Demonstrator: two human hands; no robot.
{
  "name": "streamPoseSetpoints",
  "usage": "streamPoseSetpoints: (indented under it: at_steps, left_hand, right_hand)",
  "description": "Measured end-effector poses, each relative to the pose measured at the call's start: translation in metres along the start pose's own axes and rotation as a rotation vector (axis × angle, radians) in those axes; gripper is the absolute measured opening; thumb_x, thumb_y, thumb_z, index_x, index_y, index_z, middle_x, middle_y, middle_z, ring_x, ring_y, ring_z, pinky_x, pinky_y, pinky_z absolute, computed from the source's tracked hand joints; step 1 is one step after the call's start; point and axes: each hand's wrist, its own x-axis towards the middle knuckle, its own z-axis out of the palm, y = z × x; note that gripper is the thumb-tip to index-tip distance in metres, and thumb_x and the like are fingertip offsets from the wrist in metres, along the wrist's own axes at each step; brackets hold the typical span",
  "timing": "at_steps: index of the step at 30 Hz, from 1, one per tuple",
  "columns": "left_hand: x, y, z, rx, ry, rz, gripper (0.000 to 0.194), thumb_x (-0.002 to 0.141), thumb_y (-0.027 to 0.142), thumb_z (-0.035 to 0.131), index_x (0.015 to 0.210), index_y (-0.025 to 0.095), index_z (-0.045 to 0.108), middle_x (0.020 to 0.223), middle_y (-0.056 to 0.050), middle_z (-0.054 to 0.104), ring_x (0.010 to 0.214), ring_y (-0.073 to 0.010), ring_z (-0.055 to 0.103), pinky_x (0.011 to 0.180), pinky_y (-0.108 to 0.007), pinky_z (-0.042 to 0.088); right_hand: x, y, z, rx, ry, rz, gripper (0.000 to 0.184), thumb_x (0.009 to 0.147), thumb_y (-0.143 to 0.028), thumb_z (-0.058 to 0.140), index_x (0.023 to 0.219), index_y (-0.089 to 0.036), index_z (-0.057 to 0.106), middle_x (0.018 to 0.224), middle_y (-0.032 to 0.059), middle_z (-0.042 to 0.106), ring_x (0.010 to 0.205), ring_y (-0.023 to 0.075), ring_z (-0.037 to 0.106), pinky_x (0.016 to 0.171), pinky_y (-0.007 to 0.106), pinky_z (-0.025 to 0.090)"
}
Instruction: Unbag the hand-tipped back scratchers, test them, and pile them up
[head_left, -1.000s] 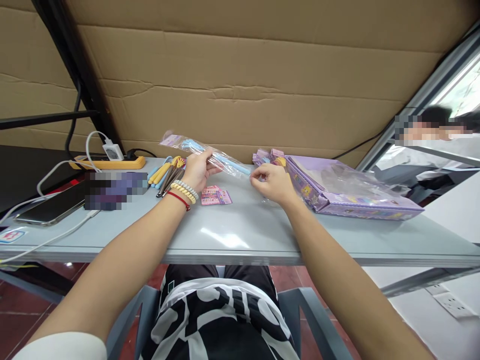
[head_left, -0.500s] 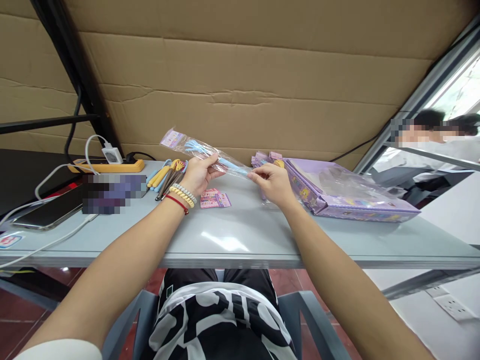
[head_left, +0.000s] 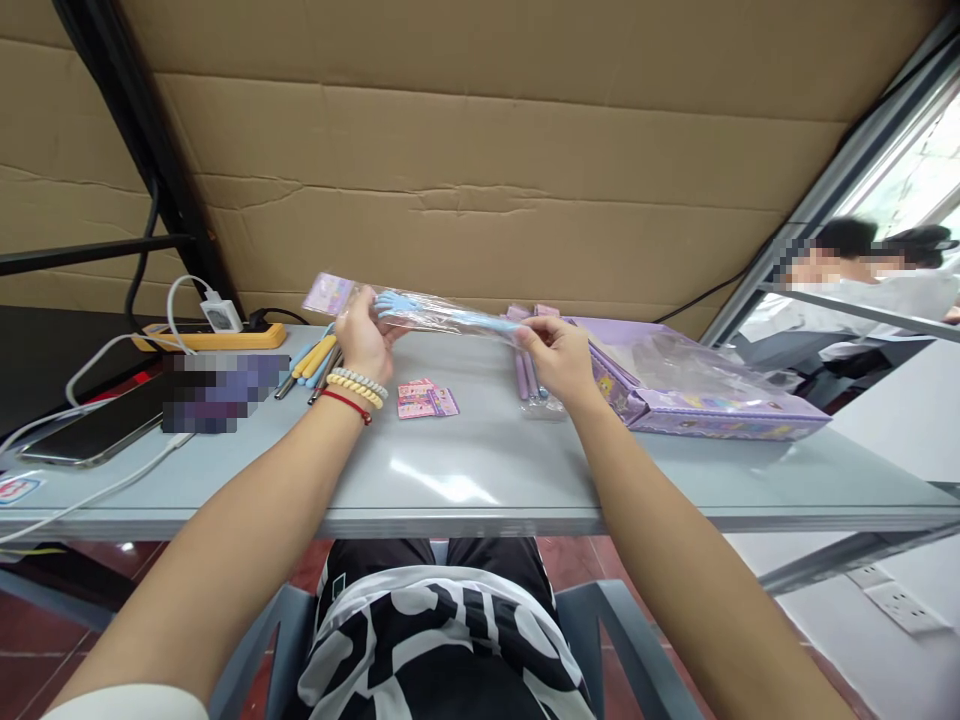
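A light blue back scratcher (head_left: 457, 317), with a hand-shaped head at its left end, lies inside a long clear plastic bag (head_left: 431, 303). The bag is held up nearly level above the table, its purple printed header (head_left: 325, 293) sticking out to the left. My left hand (head_left: 367, 340) is closed on the bag near the header, beside the scratcher's head. At the other end, my right hand (head_left: 559, 355) pinches the bag around the handle's tip. Small pink printed cards (head_left: 427, 400) lie on the table between my forearms.
Blue, yellow and brown-grey scratchers (head_left: 311, 362) lie left of my left hand. Bagged purple-handled ones (head_left: 527, 380) rest beside a purple display box (head_left: 720, 422) on the right. A phone (head_left: 97, 425), white cables and a yellow power strip (head_left: 206, 340) occupy the left. Cardboard (head_left: 480, 150) stands behind.
My left hand has slid left along the bag towards the header, uncovering the scratcher's head. The bag is now more level, its left end lower, and my right hand has moved slightly right.
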Motion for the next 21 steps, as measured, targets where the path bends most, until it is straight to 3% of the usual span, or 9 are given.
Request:
streamPoseSetpoints:
  at_steps: [4,7,10,12,14,18,21]
  left_hand:
    - [0.014,0.011,-0.007,0.009,0.199,0.035,0.004,0.079,0.024,0.046,0.078,0.021,0.046,0.062,0.004,0.057,0.051,-0.0101,0.060,0.044,-0.020,0.045]
    - [0.018,0.017,-0.010,0.016,0.315,0.034,0.005,0.078,0.020,0.044,0.073,0.020,0.044,0.056,0.005,0.051,0.042,-0.0085,0.051,0.037,-0.020,0.035]
    - [0.022,0.020,-0.014,0.029,0.397,0.013,0.013,0.077,0.017,0.042,0.065,0.020,0.039,0.048,0.007,0.039,0.035,-0.0060,0.036,0.034,-0.019,0.026]
    - [0.026,0.020,-0.017,0.035,0.424,0.004,0.017,0.075,0.015,0.043,0.061,0.020,0.034,0.045,0.008,0.031,0.033,-0.0051,0.028,0.032,-0.019,0.020]
    - [0.029,0.019,-0.020,0.082,0.360,-0.051,0.020,0.073,0.013,0.045,0.060,0.020,0.032,0.044,0.009,0.025,0.032,-0.0044,0.023,0.032,-0.018,0.016]
    - [0.022,0.007,-0.016,0.316,-0.026,-0.257,0.019,0.068,0.011,0.056,0.062,0.018,0.040,0.042,0.011,0.021,0.030,-0.0025,0.016,0.031,-0.017,0.010]
    - [0.008,-0.008,-0.005,0.460,-0.238,-0.314,0.020,0.072,0.016,0.064,0.069,0.017,0.044,0.044,0.009,0.036,0.032,-0.0033,0.030,0.031,-0.016,0.019]
  right_hand:
    - [0.011,0.004,-0.007,0.431,0.135,0.229,0.021,0.079,-0.039,0.058,0.081,-0.020,0.051,0.063,-0.0021,0.060,0.046,0.0075,0.046,0.041,0.019,0.033]
    - [0.019,0.004,-0.018,0.694,0.354,0.430,0.021,0.081,-0.037,0.054,0.076,-0.022,0.041,0.058,-0.0040,0.058,0.040,0.0066,0.045,0.032,0.015,0.024]
    - [0.024,0.005,-0.029,0.833,0.543,0.561,0.014,0.085,-0.027,0.045,0.073,-0.021,0.039,0.055,-0.0053,0.053,0.038,0.0048,0.045,0.030,0.013,0.026]
    - [0.024,0.004,-0.033,0.906,0.576,0.574,0.014,0.085,-0.021,0.041,0.071,-0.020,0.041,0.055,-0.0049,0.053,0.039,0.0035,0.045,0.031,0.012,0.028]
    - [0.022,0.002,-0.033,0.976,0.547,0.532,0.013,0.082,-0.017,0.044,0.069,-0.019,0.042,0.055,-0.0033,0.055,0.041,0.0034,0.047,0.032,0.011,0.031]
    - [0.017,-0.003,-0.024,1.045,0.390,0.431,0.012,0.074,-0.012,0.054,0.067,-0.017,0.047,0.056,0.0011,0.062,0.045,0.0070,0.053,0.035,0.013,0.038]
    - [0.015,-0.006,-0.018,1.027,0.297,0.407,0.012,0.071,-0.008,0.056,0.066,-0.017,0.048,0.056,0.0021,0.064,0.044,0.0092,0.055,0.034,0.015,0.038]
